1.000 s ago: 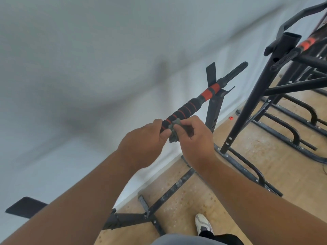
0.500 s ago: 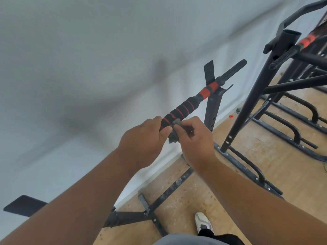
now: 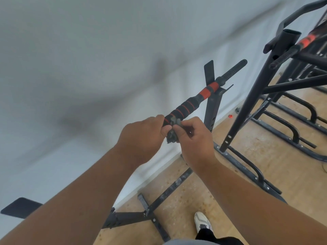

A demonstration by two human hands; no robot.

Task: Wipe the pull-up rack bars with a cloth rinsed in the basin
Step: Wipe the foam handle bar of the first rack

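While both hands (image 3: 168, 137) pinch cloth (image 3: 172, 136) | second rack (image 3: 247, 110) right

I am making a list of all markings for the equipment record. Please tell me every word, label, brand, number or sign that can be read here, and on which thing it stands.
None: no readable text shows anywhere.
Black foam-padded bar with orange bands: bands only, no lettering.
Dark grey cloth, held by left hand and right hand: no label visible.
White shoe: no brand visible.

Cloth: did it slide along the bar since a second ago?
No. The cloth stays at the padded bar's near end, just as far from the orange band.
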